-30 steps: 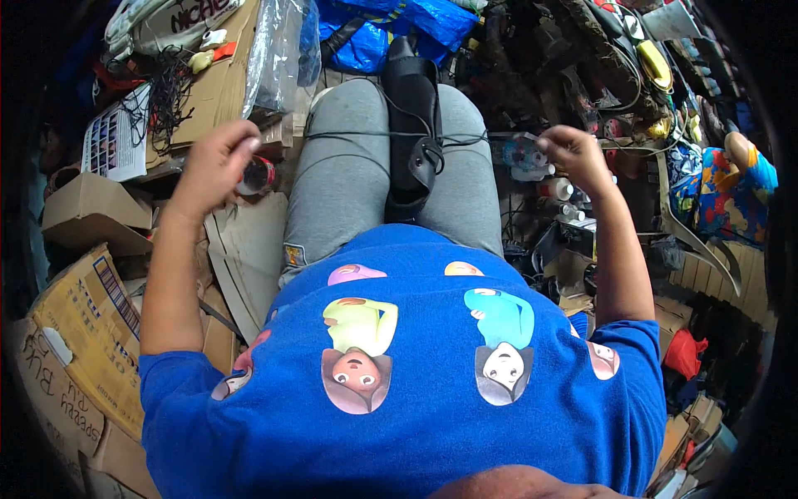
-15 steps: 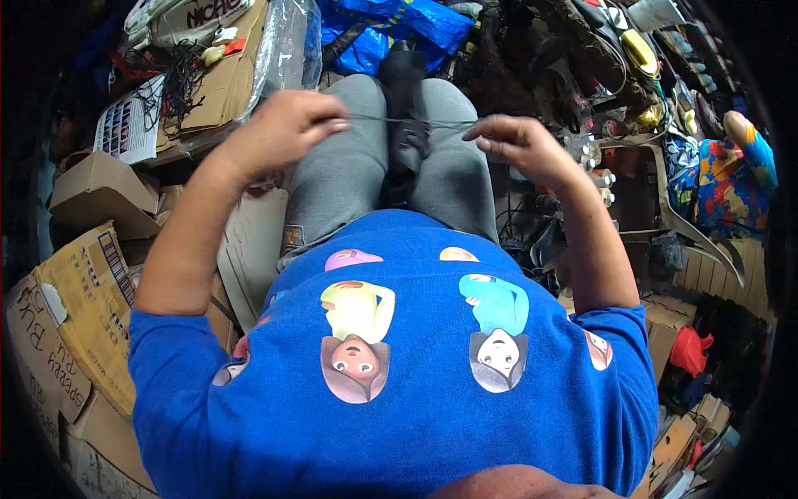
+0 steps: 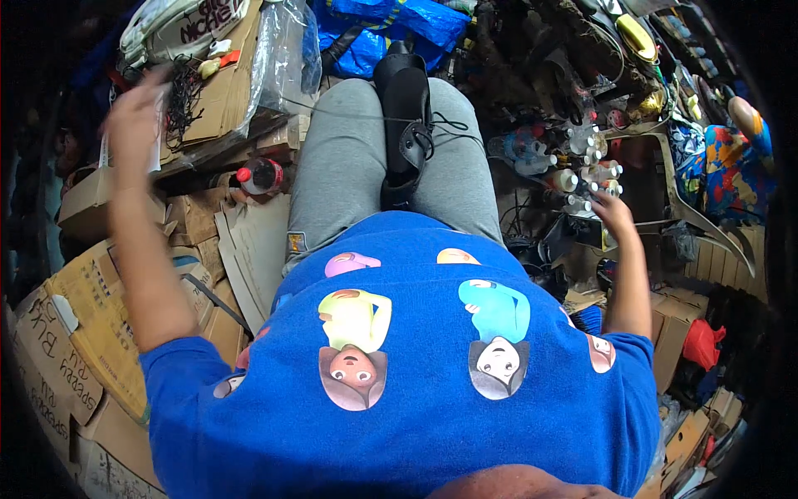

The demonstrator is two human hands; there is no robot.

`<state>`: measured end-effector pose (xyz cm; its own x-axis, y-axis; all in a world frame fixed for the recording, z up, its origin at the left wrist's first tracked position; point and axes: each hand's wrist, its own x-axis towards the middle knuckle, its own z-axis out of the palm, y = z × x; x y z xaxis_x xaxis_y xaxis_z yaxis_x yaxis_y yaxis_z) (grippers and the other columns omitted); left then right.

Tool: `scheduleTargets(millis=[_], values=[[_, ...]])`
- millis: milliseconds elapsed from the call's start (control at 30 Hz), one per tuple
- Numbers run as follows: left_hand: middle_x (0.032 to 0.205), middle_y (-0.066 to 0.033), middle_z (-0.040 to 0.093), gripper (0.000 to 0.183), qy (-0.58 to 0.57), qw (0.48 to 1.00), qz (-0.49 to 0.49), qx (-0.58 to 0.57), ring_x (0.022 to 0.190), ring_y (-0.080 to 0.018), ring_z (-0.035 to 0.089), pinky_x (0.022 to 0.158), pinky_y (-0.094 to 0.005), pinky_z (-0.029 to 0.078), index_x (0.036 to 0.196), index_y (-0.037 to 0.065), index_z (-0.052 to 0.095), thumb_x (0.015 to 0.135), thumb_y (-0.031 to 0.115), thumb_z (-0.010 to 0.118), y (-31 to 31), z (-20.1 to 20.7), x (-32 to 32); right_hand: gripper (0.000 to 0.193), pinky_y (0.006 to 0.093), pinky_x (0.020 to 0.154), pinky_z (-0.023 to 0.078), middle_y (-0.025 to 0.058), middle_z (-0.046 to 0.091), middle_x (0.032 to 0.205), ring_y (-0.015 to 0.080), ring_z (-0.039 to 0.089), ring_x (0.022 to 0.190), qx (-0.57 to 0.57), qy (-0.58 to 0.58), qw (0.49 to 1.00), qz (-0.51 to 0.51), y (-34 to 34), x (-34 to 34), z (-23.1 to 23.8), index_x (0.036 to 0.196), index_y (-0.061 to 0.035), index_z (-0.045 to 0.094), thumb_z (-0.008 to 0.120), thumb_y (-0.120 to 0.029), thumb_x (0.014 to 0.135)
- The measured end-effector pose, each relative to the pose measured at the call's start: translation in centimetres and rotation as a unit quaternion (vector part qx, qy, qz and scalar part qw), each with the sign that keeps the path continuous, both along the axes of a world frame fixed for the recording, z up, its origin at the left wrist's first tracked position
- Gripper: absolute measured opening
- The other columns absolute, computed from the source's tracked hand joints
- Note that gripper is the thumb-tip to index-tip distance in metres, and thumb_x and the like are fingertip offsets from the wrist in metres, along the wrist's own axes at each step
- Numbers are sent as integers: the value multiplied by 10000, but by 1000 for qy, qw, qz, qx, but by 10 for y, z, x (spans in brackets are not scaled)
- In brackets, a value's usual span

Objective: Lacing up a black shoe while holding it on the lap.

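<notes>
A black shoe (image 3: 404,108) is held between my grey-trousered knees, with a dark strap across it. Thin dark thread (image 3: 453,125) lies in loops on its right side, and a strand runs left across my left thigh. Far out to the left, my left hand (image 3: 137,125) is smeared by motion beside a cardboard stack; its fingers cannot be made out. On the right, my right hand (image 3: 613,216) is by the plastic bottles, its fingers drawn together. Whatever it may hold is too small to see.
Clear plastic bottles (image 3: 582,166) cluster at the right. A bottle with a red cap (image 3: 259,176) is left of my knee. Flattened cardboard (image 3: 220,104) and black cord (image 3: 183,108) lie upper left, boxes (image 3: 91,333) lower left. A blue bag (image 3: 432,29) is beyond my knees.
My hands have swung wide apart, the left out to the left and the right outward and nearer to me. The thread stretched between them over the shoe now lies partly slack in loops.
</notes>
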<state>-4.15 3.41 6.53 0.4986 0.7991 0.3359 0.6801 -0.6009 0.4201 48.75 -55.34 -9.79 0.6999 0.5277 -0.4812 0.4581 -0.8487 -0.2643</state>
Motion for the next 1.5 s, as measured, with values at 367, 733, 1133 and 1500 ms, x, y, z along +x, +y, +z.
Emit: scheduleTargets(millis=[367,733,1133,1500], values=[[656,-17,510,258,68,924,-250,-282,643,-86,462,589,-268,392,799,11,614,858,260,647,-137,-71,145,206,348,715,471,112,584,858,255,593,809,333,33,931,145,213,-163,48,889,-35,608,712,-180,785],[1201,-174,585,421,-51,983,-165,-64,1112,-309,565,941,-349,432,1198,40,583,834,244,644,-96,-61,122,293,300,816,458,94,575,985,223,573,899,242,-9,966,86,174,-106,35,1127,-103,639,635,-98,834],[1017,-108,605,582,166,798,-463,-348,947,-208,578,849,-318,454,1097,44,506,657,264,817,-122,-89,257,133,277,747,485,32,613,858,130,599,833,350,130,910,181,268,-144,66,908,-92,706,703,-71,777],[782,-15,588,259,148,762,-469,-421,774,-103,533,728,-257,426,786,10,620,761,235,746,-118,-101,251,163,299,731,484,47,582,838,193,602,833,324,115,901,264,277,-139,62,875,-131,713,691,-47,737]])
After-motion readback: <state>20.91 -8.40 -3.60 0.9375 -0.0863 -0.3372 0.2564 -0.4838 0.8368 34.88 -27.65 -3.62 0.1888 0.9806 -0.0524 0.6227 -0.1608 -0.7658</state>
